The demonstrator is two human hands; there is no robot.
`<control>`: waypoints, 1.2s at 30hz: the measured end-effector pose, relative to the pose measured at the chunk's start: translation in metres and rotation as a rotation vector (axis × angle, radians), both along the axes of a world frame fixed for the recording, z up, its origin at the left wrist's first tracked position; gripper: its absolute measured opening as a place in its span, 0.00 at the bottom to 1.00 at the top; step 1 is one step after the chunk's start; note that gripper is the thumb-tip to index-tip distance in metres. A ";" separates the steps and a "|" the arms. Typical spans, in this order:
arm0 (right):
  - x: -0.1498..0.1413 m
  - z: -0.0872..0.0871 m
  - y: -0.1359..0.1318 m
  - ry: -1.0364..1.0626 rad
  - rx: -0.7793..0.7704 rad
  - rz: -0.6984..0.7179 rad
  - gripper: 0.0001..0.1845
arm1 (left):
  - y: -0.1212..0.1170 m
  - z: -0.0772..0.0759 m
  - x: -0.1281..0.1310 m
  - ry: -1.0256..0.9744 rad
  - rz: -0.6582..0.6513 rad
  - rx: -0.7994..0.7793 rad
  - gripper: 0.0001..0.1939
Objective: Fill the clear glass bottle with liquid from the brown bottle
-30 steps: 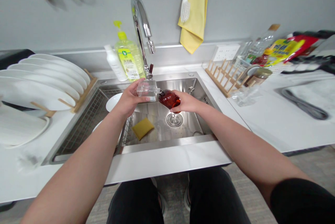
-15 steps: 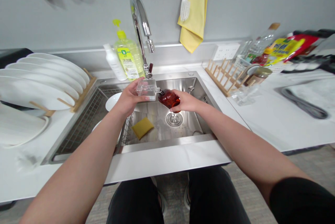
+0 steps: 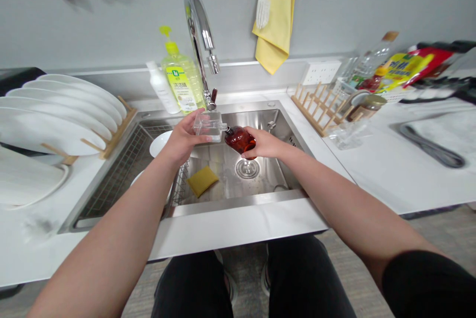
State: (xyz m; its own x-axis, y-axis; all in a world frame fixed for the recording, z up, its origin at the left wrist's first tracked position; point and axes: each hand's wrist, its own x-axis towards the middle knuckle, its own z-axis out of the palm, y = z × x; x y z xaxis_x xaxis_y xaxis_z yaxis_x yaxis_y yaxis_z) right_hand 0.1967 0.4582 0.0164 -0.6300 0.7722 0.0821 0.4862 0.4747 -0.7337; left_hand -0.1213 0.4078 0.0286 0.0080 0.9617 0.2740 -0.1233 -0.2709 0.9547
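Over the steel sink (image 3: 267, 194), my left hand (image 3: 182, 139) grips a clear square glass bottle (image 3: 208, 126), held on its side with its neck pointing right. My right hand (image 3: 266, 143) is wrapped round a small amber-red bottle (image 3: 238, 138), tilted so its mouth meets the clear bottle's neck. Both hands hover just above the drain (image 3: 247, 168), below the curved chrome tap (image 3: 199, 30).
A yellow sponge (image 3: 203, 181) lies on the sink floor; a white bowl (image 3: 159, 143) sits on the wire rack (image 3: 119, 174) to the left. White plates (image 3: 63, 115) stand far left. Green dish soap (image 3: 178, 78) is behind the sink. A wooden rack (image 3: 320, 107), jars and packets are on the right.
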 end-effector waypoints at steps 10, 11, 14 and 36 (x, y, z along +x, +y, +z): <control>0.000 0.001 0.000 -0.010 0.002 0.003 0.42 | 0.000 0.001 0.000 -0.011 0.005 -0.009 0.50; 0.000 0.001 -0.001 -0.012 0.002 0.004 0.42 | 0.000 0.001 0.000 -0.011 0.003 -0.007 0.50; 0.000 0.002 -0.001 -0.012 -0.008 0.005 0.42 | 0.000 0.001 0.000 -0.012 0.002 -0.003 0.50; 0.000 0.002 -0.002 -0.033 -0.002 0.003 0.39 | 0.007 -0.005 -0.005 -0.018 0.000 0.009 0.52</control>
State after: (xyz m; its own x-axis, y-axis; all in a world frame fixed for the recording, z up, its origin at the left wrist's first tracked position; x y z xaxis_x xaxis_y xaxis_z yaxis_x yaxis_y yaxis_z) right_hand 0.1964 0.4562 0.0186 -0.6348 0.7704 0.0597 0.5085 0.4746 -0.7185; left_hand -0.1266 0.4144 0.0239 0.0034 0.9592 0.2827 -0.1405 -0.2795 0.9498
